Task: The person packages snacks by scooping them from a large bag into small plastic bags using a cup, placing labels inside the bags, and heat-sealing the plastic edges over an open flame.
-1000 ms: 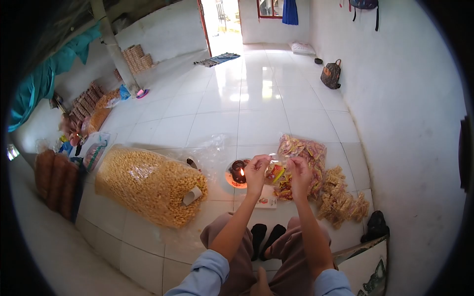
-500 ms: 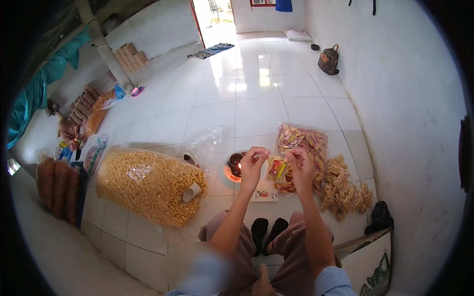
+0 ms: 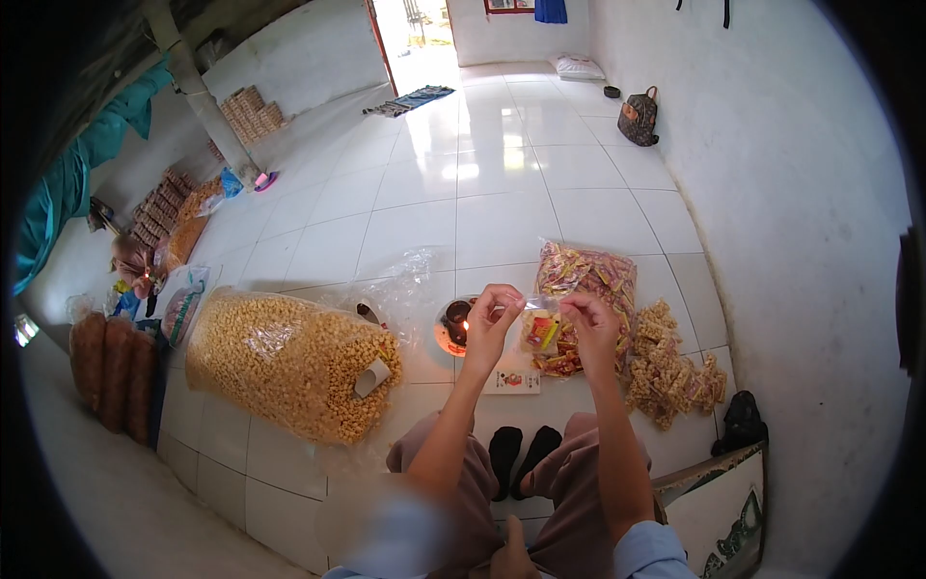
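Between my two hands hangs a small clear plastic snack packet (image 3: 541, 330) with a yellow and red label inside. My left hand (image 3: 495, 314) pinches its top left corner, and my right hand (image 3: 590, 318) pinches the top right, so the upper edge is stretched between them. Left of the packet, a small flame (image 3: 468, 325) burns at the edge of a round orange-and-white dish (image 3: 443, 341) holding dark objects. Just behind the packet lies a large clear bag of red and yellow sachets (image 3: 588, 270). Below my hands, a white printed box (image 3: 512, 383) rests on the tiles.
A big clear sack of yellow puffed snacks (image 3: 275, 352) lies at left, with a white scoop-like piece (image 3: 371, 378) on it. Filled snack packets (image 3: 661, 381) are heaped at right. Another person (image 3: 135, 261) sits far left. A framed panel (image 3: 719, 511) leans near my right knee.
The view has shifted slightly. The packet's top edge now shows stretched taut between my fingertips; both hands keep their pinch at nearly the same spot.
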`<state>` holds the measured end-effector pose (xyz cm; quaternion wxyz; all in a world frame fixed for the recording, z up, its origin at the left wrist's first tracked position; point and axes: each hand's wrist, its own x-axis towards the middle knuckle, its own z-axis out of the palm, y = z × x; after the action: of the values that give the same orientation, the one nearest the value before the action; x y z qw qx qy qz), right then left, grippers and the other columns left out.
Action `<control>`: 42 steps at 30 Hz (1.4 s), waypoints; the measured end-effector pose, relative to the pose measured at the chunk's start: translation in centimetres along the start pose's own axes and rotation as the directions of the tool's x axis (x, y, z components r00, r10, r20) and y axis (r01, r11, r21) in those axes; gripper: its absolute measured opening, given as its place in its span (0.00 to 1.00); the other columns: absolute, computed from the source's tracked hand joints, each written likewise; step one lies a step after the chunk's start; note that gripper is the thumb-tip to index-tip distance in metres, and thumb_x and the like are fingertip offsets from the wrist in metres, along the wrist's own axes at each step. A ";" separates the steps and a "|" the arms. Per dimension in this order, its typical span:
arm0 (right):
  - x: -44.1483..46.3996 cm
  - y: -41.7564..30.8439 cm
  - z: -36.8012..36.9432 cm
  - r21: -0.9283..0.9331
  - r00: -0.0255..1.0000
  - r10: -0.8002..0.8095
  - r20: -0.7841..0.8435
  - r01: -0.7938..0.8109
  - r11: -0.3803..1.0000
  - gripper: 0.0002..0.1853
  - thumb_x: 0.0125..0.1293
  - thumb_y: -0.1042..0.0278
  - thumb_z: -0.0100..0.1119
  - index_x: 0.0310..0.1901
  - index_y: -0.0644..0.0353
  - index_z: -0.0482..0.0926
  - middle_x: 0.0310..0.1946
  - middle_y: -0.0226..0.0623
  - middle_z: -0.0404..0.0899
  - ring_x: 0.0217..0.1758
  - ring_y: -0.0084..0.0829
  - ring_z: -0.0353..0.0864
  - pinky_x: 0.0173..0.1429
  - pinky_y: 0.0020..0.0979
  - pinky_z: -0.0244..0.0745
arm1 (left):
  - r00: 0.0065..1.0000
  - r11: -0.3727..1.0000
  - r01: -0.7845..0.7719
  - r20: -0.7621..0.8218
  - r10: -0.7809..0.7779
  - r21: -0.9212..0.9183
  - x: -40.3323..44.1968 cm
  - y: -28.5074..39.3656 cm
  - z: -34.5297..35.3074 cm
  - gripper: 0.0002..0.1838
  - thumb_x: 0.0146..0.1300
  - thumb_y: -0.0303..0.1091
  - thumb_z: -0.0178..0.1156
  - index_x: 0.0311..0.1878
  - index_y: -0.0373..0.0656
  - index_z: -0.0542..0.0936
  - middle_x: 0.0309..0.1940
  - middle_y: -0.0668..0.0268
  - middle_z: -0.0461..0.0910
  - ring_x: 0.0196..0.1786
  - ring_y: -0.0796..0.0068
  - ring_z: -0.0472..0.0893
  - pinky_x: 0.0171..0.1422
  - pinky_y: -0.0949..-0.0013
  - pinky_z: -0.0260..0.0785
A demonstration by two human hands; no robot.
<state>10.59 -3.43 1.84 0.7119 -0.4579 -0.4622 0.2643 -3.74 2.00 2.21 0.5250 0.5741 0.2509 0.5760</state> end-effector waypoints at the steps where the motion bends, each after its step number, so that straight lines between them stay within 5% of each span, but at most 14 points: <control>1: -0.1 -0.2 0.0 -0.007 0.999 0.043 0.012 -0.043 0.999 0.04 0.58 0.78 0.57 0.35 0.67 0.77 0.34 0.32 0.77 0.33 0.16 0.74 0.36 0.17 0.69 | 1.000 0.999 0.024 0.000 -0.024 0.028 0.0 0.1 -0.1 0.05 0.57 0.25 0.59 0.37 0.40 0.74 0.26 0.75 0.72 0.30 0.91 0.68 0.33 0.85 0.61; 9: -0.1 -0.4 -0.1 -0.020 0.998 0.052 0.036 -0.052 0.998 0.07 0.56 0.78 0.58 0.37 0.66 0.79 0.33 0.32 0.79 0.34 0.18 0.76 0.38 0.19 0.71 | 0.996 0.982 0.054 -0.078 -0.040 0.182 -0.2 0.6 -0.7 0.05 0.53 0.26 0.64 0.34 0.38 0.81 0.28 0.71 0.79 0.27 0.90 0.69 0.32 0.84 0.63; 15: -0.2 -1.2 -0.2 -0.327 0.992 -0.107 0.070 0.124 0.937 0.09 0.52 0.80 0.60 0.37 0.63 0.80 0.33 0.36 0.79 0.33 0.24 0.78 0.38 0.22 0.73 | 0.999 0.912 -0.013 -0.037 0.031 0.411 -0.4 1.1 -1.9 0.05 0.52 0.22 0.63 0.34 0.36 0.81 0.29 0.67 0.80 0.29 0.86 0.74 0.37 0.82 0.68; 17: -0.3 -0.8 -0.3 -0.501 0.950 -0.281 0.135 0.310 0.808 0.11 0.52 0.79 0.60 0.39 0.61 0.80 0.33 0.36 0.79 0.34 0.25 0.78 0.39 0.23 0.73 | 0.999 0.906 -0.026 -0.031 0.043 0.422 -0.5 1.3 -2.0 0.05 0.52 0.22 0.63 0.34 0.35 0.81 0.29 0.67 0.80 0.28 0.86 0.74 0.36 0.82 0.68; 21: -0.4 -0.7 0.5 -0.368 0.985 -0.174 0.023 0.170 0.914 0.13 0.54 0.78 0.60 0.43 0.62 0.76 0.34 0.36 0.78 0.36 0.24 0.77 0.41 0.25 0.72 | 0.996 0.882 -0.049 -0.040 0.076 0.469 -0.6 1.9 -2.1 0.05 0.52 0.22 0.63 0.33 0.35 0.81 0.28 0.68 0.79 0.27 0.86 0.73 0.34 0.82 0.67; 23: -0.3 0.3 0.8 0.108 0.999 0.041 0.028 -0.043 0.993 0.13 0.56 0.77 0.59 0.44 0.65 0.72 0.36 0.36 0.77 0.38 0.23 0.76 0.42 0.25 0.71 | 0.994 0.874 -0.068 -0.042 0.101 0.481 -0.5 1.9 -2.0 0.05 0.52 0.22 0.63 0.33 0.35 0.81 0.28 0.68 0.79 0.27 0.86 0.73 0.34 0.82 0.67; 28: 0.0 1.3 1.3 0.116 0.996 0.047 0.074 -0.055 0.992 0.11 0.57 0.77 0.58 0.40 0.66 0.70 0.35 0.35 0.76 0.38 0.21 0.74 0.41 0.22 0.69 | 0.991 0.951 0.008 -0.132 0.035 0.309 -0.4 1.5 -1.8 0.05 0.49 0.23 0.65 0.32 0.37 0.82 0.26 0.69 0.78 0.25 0.85 0.70 0.31 0.81 0.64; 33: 0.0 0.4 1.5 0.135 0.999 -0.007 0.033 0.002 0.991 0.08 0.56 0.78 0.58 0.38 0.66 0.72 0.33 0.32 0.75 0.36 0.19 0.73 0.40 0.21 0.67 | 0.993 0.942 -0.022 -0.105 0.060 0.336 -0.5 1.2 -2.2 0.05 0.50 0.23 0.64 0.32 0.37 0.82 0.25 0.69 0.78 0.25 0.87 0.69 0.31 0.82 0.63; 35: -0.1 0.8 1.1 -0.062 0.993 -0.049 0.103 0.055 0.997 0.05 0.56 0.79 0.58 0.35 0.66 0.76 0.32 0.31 0.76 0.35 0.18 0.72 0.40 0.21 0.67 | 0.994 0.941 -0.009 -0.099 0.045 0.338 -0.4 1.2 -2.2 0.05 0.50 0.23 0.64 0.32 0.37 0.81 0.25 0.70 0.77 0.25 0.87 0.68 0.31 0.82 0.63; 42: -0.1 -0.1 1.2 -0.034 0.995 -0.020 0.095 0.024 0.999 0.05 0.55 0.77 0.60 0.35 0.64 0.80 0.31 0.32 0.77 0.33 0.19 0.73 0.39 0.20 0.68 | 0.994 0.951 0.007 -0.102 0.026 0.308 -0.4 1.2 -2.3 0.06 0.50 0.23 0.64 0.33 0.37 0.81 0.27 0.70 0.78 0.26 0.87 0.70 0.31 0.82 0.63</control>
<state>9.43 -3.07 2.08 0.6841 -0.4522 -0.5048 0.2696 -6.32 2.01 2.60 0.4127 0.6191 0.3619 0.5616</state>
